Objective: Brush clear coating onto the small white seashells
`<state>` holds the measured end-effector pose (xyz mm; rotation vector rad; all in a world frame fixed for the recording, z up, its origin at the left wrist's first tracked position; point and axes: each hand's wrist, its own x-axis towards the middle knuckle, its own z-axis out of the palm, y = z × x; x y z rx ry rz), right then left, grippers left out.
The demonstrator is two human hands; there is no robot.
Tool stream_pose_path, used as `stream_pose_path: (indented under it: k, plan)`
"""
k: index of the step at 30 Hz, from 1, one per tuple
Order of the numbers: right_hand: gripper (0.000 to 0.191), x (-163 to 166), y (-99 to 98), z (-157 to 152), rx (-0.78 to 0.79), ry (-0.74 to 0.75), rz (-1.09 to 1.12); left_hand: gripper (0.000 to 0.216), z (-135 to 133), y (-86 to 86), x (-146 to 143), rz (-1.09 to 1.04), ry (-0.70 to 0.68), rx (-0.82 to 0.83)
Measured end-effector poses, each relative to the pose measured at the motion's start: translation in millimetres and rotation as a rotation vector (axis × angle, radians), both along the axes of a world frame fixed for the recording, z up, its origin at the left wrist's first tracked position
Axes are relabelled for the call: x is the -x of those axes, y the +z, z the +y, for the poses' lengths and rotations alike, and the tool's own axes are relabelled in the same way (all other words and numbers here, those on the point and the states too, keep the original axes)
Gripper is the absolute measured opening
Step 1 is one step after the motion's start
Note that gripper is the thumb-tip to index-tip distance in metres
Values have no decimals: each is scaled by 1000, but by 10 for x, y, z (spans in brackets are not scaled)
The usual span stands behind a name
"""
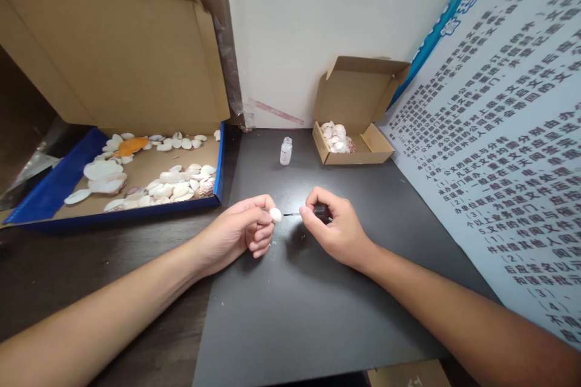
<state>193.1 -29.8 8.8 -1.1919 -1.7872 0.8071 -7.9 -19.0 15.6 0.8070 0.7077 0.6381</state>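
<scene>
Between the thumb and forefinger of my left hand is a small white seashell, its ribbed side partly showing. My right hand grips a small brush by its dark cap-like handle, most of which the fingers cover. The thin brush tip points left and comes very close to the shell; whether it touches I cannot tell. Behind both hands, a small open glass bottle with whitish contents stands upright on the dark grey board.
At the left, an open blue-edged cardboard box holds many white shells and an orange one. A smaller open carton with shells sits at the back right. A printed poster leans along the right side.
</scene>
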Motion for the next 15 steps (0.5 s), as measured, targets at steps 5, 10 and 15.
stream_pose_path:
  k: [5, 10, 15]
  plan:
    - [22, -9, -6, -26, 18, 77, 55, 10, 5, 1, 7, -3, 15, 2]
    - [20, -3, -21, -13, 14, 40, -13, 10, 10, -18, 9, -33, 31, 14]
    - [22, -8, -18, -20, 14, 68, 27, 10, 13, -24, 10, -43, 34, 18]
